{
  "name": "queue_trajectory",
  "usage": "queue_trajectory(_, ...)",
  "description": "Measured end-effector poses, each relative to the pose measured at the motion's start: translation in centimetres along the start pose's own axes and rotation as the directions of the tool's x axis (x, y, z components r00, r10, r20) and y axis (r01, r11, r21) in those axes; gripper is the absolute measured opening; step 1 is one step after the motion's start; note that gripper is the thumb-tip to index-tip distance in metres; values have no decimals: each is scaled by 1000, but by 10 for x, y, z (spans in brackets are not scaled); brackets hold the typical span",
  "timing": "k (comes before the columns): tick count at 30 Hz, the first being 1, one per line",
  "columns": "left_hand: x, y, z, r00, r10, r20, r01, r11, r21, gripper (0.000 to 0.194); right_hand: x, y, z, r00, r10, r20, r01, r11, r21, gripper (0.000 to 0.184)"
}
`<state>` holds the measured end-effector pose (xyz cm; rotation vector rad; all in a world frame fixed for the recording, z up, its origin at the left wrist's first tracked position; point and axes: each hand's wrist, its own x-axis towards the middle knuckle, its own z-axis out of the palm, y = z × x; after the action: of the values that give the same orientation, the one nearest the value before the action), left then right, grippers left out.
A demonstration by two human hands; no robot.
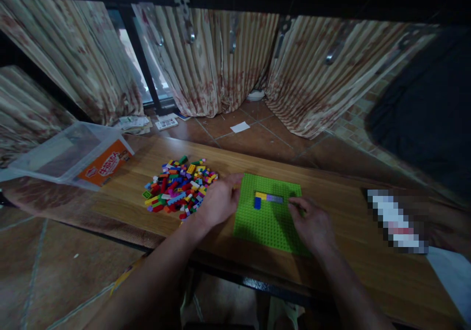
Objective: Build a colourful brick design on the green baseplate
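Green board, flat on the bench, between left hand and right hand. On its far half, a short row: yellow brick at the left, lavender brick at the right, with a blue brick just on the near side of the yellow one. Laid left to right, lavender end pointing at the right fingertips and just beside them, so nearer to that hand. Right hand over the board's right edge, thumb and fingers curled close together; cannot tell whether gripping a brick. Left hand at the board's left edge, fingers bent near the far corner; no telling whether pinching or merely touching. Brick pile just left of that hand, plastic tub farther left. Green studs showing nearer than the row; front edge of the bench close to the board, wider stretch of wood rightward.
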<state>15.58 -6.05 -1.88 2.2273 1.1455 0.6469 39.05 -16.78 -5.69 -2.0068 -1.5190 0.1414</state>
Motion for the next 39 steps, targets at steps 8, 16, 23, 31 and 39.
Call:
queue_trajectory(8,4,-56,-73,982,-180,-64,177,982,-62,35,1,-2,1,1000,22,-16,-22,1000,0,28)
queue_trajectory(16,-6,-68,-104,954,-123,274,173,970,-169,34,2,0,0,998,26,-48,-26,1000,-7,29)
queue_trajectory(23,-11,-63,-114,935,-99,339,209,929,-304,31,2,-1,7,999,52,-3,-52,999,-5,34)
queue_trajectory(31,-11,-101,-126,919,-382,-96,380,924,-41,28,1,4,6,996,84,20,-83,995,-56,39)
queue_trajectory(39,-17,-97,-126,922,-348,166,350,937,22,24,2,1,7,992,102,70,-99,994,-54,42)
